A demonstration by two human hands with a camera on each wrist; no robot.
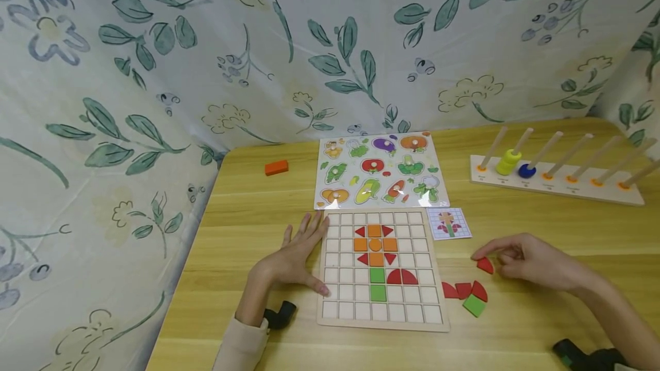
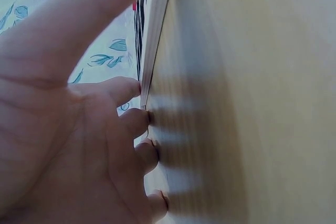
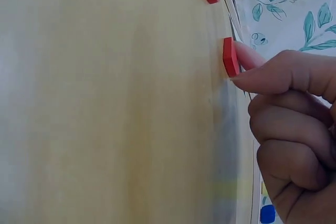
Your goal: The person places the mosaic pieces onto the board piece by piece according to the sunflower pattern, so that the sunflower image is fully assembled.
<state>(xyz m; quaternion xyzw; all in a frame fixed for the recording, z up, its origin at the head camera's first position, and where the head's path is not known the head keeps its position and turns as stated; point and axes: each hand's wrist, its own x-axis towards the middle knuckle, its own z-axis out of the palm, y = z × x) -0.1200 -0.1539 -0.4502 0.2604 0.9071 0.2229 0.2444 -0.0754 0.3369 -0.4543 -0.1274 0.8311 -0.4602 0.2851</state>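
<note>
Two hands work: left hand flat against grid board, right hand pinching red piece

A white-gridded wooden puzzle board is set mid-table; loose red and green wooden pieces lie right of it, a vegetable peg puzzle behind.

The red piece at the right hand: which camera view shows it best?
The head view: the red piece lies on the table at the right hand's fingertips, outline visible. The right wrist view shows only its edge; the left wrist view misses it.
</note>
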